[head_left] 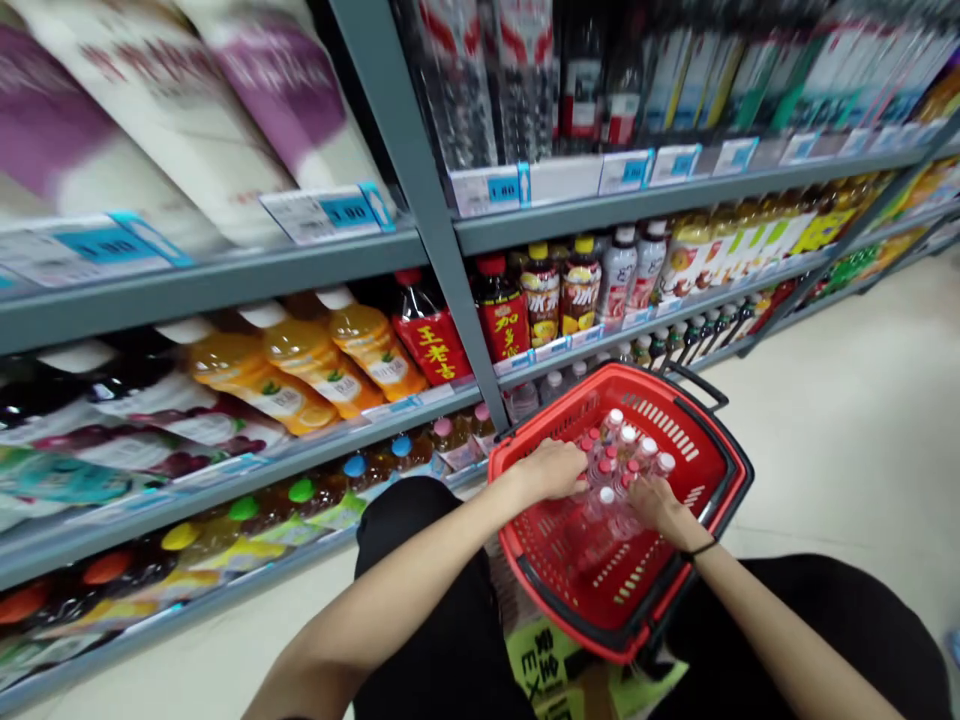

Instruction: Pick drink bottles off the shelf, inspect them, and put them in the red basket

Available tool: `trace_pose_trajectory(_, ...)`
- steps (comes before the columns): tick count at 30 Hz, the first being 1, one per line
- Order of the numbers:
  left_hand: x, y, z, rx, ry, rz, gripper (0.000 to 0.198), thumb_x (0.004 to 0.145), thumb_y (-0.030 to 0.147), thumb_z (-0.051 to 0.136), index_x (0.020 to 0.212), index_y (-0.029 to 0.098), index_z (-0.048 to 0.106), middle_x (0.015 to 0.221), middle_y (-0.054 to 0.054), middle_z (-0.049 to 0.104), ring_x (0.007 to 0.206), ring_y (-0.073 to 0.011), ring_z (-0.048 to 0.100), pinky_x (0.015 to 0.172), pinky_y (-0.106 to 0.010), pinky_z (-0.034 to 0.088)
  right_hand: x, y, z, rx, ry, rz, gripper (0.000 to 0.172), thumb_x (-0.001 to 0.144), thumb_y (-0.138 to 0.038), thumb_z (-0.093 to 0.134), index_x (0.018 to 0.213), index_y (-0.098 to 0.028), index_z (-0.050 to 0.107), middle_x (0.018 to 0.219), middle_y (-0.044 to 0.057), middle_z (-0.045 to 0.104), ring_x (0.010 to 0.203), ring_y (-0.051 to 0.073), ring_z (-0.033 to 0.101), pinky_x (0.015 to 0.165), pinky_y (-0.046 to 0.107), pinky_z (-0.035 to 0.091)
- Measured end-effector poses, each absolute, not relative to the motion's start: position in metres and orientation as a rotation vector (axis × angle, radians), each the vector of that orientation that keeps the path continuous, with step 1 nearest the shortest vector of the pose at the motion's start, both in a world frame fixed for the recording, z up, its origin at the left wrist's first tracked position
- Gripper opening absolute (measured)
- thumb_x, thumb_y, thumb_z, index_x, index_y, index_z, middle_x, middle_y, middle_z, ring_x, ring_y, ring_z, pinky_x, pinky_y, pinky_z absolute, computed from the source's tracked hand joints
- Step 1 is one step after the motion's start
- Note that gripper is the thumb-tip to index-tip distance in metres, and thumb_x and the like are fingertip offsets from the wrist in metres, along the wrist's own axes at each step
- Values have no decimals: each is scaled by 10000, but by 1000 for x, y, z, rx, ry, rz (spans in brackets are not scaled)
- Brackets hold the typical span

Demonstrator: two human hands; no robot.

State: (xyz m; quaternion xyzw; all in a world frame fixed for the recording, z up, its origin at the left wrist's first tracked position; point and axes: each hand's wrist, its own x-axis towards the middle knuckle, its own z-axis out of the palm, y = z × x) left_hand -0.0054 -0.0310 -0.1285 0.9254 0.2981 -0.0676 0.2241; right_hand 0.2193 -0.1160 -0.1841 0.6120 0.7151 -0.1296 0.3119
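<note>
A red shopping basket (pixel 705 420) with black edging and handles stands on the floor between my knees. Inside it, clear plastic bottles (pixel 600 510) with red or white caps stand upright in a tight cluster. My left hand (pixel 553 468) reaches over the left rim, its fingers curled around a red-capped bottle at the cluster's left side. From the right, my right hand (pixel 655 500), with a dark band at the wrist, closes on a bottle at the cluster's right side. Some of the fingertips are hidden among the bottles.
Shelves of drinks line the left and far side, with a grey upright post (pixel 442 200) beside the basket. Orange juice bottles (pixel 360 345) and red-labelled bottles (pixel 504 315) fill the middle shelf. Pale tiled floor (pixel 840 400) lies to the right. Yellow-green floor lettering (pixel 551 660) shows below the basket.
</note>
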Motion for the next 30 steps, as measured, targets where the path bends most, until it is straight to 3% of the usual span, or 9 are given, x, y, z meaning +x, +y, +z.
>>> trace_pose_trajectory(4,-12,-9,-83,2678,879,433,324,1084,269,411,1101,164,717,1093,-113,785,1054,-248,746,911,-362,564,217,-101,-162,1686,1875,-279,331,1024,-205,548,1237,-33,733,1247,312,731,1189,372,728,987,472,582)
trace_pose_trajectory(7,-15,5,-38,2640,912,1050,281,1049,216,443,1093,150,713,1055,-93,775,987,-223,730,849,-340,572,215,-90,-148,1725,1877,-296,376,1042,-218,487,1305,-53,700,1270,293,731,1206,366,727,992,466,580)
trace_pose_trajectory(9,-17,17,-4,2645,926,1246,282,1033,211,453,1113,144,714,1049,-87,765,930,-206,725,786,-322,575,212,-84,-141,1734,1865,-324,373,1032,-218,500,1306,-57,696,1230,288,748,1185,374,738,970,465,587)
trace_pose_trajectory(12,-21,44,51,2759,1032,1300,284,1011,233,471,1122,129,711,1061,-102,743,860,-211,713,737,-331,570,204,-76,-131,1718,1877,-380,364,1020,-226,531,1286,-50,705,1248,294,742,1213,381,725,982,460,577)
trace_pose_trajectory(15,-24,87,102,2745,1299,1417,309,991,204,482,1225,107,659,1207,-162,688,1047,-278,697,902,-406,568,195,-70,-122,1704,1901,-433,367,1015,-244,543,1282,-53,708,1270,297,734,1230,382,715,1000,459,563)
trace_pose_trajectory(20,-22,160,155,2472,1721,1484,683,943,229,569,1582,97,363,1537,-294,454,1216,-394,639,1024,-540,500,187,-66,-109,1740,1940,-486,536,1018,-259,539,1505,-35,532,1354,300,693,1286,368,687,1033,458,556)
trace_pose_trajectory(23,-18,184,175,2419,1857,1363,883,909,293,655,1674,169,232,1609,-265,388,1283,-433,574,1070,-600,439,189,-66,-107,1763,1931,-515,600,998,-232,570,1541,2,472,1387,331,659,1296,368,681,1046,443,551)
trace_pose_trajectory(27,-20,217,199,2277,1805,1381,1090,851,429,779,1687,155,136,1509,-136,529,1381,-371,399,1201,-601,286,196,-67,-111,1785,1921,-551,611,1004,-220,548,1565,0,441,1391,322,664,1313,366,671,1066,438,538)
trace_pose_trajectory(30,-25,249,211,2126,1821,1461,1136,819,333,847,1629,61,99,1453,-80,566,1365,-277,332,1252,-575,170,201,-70,-116,1785,1911,-575,671,1009,-202,541,1605,46,357,1449,350,608,1337,380,652,1090,466,525)
